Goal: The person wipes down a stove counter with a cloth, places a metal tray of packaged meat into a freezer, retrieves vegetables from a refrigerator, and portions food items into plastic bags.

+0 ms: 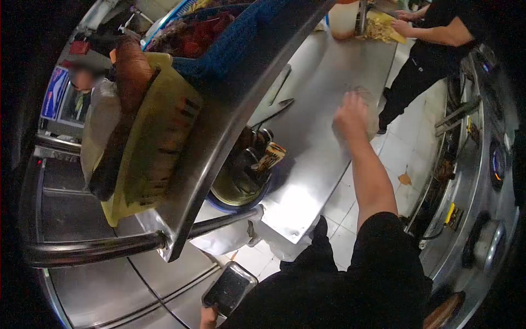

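My left hand (pixel 209 316), low in the view, grips the near edge of a small rectangular metal tray (pixel 230 289). The tray is held tilted, with its dark inside showing. My right hand (pixel 352 114) is stretched out over the steel worktable (pixel 312 181), near its right edge. Its fingers are closed and pressed down on something greyish and blurred, perhaps a cloth or steel wool, which I cannot make out. Left of that hand, a knife (pixel 280 108) lies on the table. A round pot with a blue rim (pixel 235 205) holds several utensils near the table's left side.
A steel shelf (pixel 205 159) rises at left, bearing a yellow basket (pixel 159 137) and a blue basket (pixel 219 57). At the table's far end a co-worker (pixel 438 44) handles chopped food on a yellow board (pixel 402 38). Stove burners (pixel 497 164) line the right, one lit.
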`<action>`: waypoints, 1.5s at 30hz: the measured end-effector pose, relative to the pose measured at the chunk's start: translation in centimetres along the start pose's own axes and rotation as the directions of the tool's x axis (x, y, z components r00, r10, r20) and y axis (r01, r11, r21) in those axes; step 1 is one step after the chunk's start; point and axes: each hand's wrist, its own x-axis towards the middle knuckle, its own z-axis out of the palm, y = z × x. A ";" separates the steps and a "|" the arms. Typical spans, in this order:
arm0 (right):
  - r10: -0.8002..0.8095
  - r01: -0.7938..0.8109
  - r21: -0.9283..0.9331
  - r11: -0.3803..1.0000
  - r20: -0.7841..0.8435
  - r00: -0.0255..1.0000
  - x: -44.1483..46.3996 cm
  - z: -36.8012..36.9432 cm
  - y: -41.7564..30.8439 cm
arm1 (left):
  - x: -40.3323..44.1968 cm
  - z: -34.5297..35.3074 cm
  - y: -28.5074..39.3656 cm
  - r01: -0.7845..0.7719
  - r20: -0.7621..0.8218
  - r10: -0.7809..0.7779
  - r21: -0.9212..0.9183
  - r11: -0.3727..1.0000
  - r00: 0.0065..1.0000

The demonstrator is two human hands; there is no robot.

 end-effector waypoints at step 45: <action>0.061 -0.269 0.302 0.915 0.554 0.830 -55.5 -9.9 -20.8 | 15.0 -4.9 -7.9 -0.487 0.259 0.438 0.174 0.856 0.861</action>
